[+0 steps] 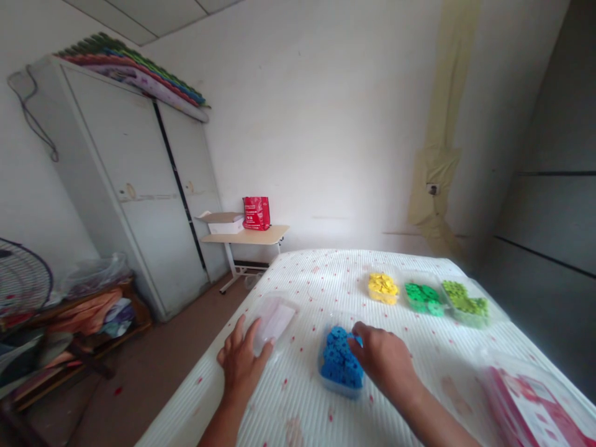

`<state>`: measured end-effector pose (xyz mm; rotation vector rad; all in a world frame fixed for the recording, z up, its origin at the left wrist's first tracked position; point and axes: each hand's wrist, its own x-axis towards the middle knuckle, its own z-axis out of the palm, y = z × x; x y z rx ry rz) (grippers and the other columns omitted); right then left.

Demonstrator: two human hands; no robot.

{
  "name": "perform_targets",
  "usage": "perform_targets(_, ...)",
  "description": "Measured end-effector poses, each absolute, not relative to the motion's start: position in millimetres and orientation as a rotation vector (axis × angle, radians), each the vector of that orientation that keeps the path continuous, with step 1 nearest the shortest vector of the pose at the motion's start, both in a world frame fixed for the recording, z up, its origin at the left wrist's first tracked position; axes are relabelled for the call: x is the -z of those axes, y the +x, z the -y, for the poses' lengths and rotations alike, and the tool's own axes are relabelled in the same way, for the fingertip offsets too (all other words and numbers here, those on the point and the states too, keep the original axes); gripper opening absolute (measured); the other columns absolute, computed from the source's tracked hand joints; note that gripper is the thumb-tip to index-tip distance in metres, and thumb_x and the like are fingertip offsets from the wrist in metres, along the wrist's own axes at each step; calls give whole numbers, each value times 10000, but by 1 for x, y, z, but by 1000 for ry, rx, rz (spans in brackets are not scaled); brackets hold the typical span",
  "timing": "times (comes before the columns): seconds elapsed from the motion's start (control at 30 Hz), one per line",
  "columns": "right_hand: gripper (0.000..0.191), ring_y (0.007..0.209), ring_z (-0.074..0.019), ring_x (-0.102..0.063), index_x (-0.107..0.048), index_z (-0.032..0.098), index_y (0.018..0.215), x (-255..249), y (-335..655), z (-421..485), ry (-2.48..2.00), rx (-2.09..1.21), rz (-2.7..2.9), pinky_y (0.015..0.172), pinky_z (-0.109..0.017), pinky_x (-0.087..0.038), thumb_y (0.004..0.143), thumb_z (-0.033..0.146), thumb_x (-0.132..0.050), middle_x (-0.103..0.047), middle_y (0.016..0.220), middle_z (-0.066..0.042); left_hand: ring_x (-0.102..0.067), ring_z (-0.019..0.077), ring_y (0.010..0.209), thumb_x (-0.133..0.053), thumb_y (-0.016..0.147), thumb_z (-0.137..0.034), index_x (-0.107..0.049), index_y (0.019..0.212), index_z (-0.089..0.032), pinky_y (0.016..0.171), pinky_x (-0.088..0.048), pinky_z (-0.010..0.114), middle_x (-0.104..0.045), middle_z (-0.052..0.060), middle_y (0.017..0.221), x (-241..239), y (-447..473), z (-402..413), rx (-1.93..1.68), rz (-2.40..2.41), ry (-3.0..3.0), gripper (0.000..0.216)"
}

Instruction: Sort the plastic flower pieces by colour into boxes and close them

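My left hand (244, 357) is open over the table, with its fingers spread and its thumb and forefinger touching the near left edge of a clear plastic box (276, 318) that has a pale sheet in it. To the right, a clear tub filled with blue plastic pieces (342, 360) stands on the cloth. At this tub's right rim is my right hand (384, 357), its fingers curled together over the blue pieces. Whatever lies between those fingertips is hidden.
Farther back stand tubs of yellow pieces (383, 287), green pieces (423, 297) and light green pieces (464, 301). A pink-and-clear package (535, 403) lies at the near right. Beyond the table's left edge are a small desk (274, 233) and a cabinet (125, 161).
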<state>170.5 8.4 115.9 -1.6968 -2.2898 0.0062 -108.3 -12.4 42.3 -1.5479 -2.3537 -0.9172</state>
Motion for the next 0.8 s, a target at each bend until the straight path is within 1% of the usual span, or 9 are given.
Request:
perform_targets(0.1,254,696,-169,-629,-582,217,1002,-114,176,-23,-1523,-33,2163,591,-252,-429,833,278,-402,-657,883,-58,-334,270,1234,-442,769,-425,-516,1175,-265,1026,-240,446,-296,46,1398,-54,-110,15,1390,2209,-1575,442)
perform_targets(0.2,329,695,-142,-610,-509,216,1140,-120,174,-37,-1278,-70,2017,631,-268,-460,835,270,-396,-589,1067,-76,-345,232,1243,-449,756,-479,-503,1180,-250,1043,-260,381,-385,42,1349,-72,-98,22,2133,2052,-1645,485)
perform_targets(0.33,422,784,-142,-592,-406,226,1265,-140,160,-53,-991,-166,1899,781,-313,-464,855,324,-390,-516,1196,-95,-509,282,1090,-406,752,-560,-537,1112,-193,882,-402,433,-555,100,1177,-105,-58,42,3218,1983,-1562,530)
perform_targets(0.43,429,779,-135,-593,-398,223,1284,-153,151,-58,-870,-312,1923,750,-277,-466,870,333,-372,-589,1090,-74,-564,293,1014,-373,775,-571,-561,1066,-191,790,-437,413,-583,112,1133,-123,-29,58,3636,1955,-1670,514)
perform_targets(0.5,391,717,-133,-600,-469,198,1231,-156,149,-60,-865,-394,1954,674,-245,-465,872,308,-358,-653,878,-46,-598,278,941,-360,780,-583,-558,1069,-184,766,-443,404,-601,118,1101,-127,-18,64,3662,2036,-1767,531)
perform_targets(0.57,362,668,-137,-605,-544,180,1157,-155,153,-61,-928,-436,1973,640,-241,-461,860,279,-361,-667,760,-32,-626,227,816,-365,789,-568,-565,1051,-162,739,-450,365,-638,112,1005,-123,-14,64,3442,2200,-1865,522)
perform_targets(0.63,334,714,-149,-622,-605,177,1080,-149,161,-64,-1036,-447,1997,683,-259,-465,831,249,-394,-689,830,-51,-607,158,639,-416,783,-531,-581,995,-132,642,-451,287,-659,75,808,-113,-15,59,3037,2372,-1884,481)
perform_targets(0.7,310,800,-165,-630,-647,179,1014,-140,169,-68,-1147,-447,2082,745,-272,-458,796,207,-429,-687,936,-70,-529,110,473,-500,732,-503,-576,995,-114,484,-390,221,-605,13,612,-100,-16,51,2642,2505,-1870,476)
perform_targets(0.8,312,884,-178,-620,-670,179,978,-125,179,-76,-1343,-400,2229,799,-275,-434,767,158,-441,-683,961,-84,-405,80,340,-528,675,-449,-538,1088,-94,364,-282,197,-499,-53,482,-80,-13,39,2283,2660,-1949,545)
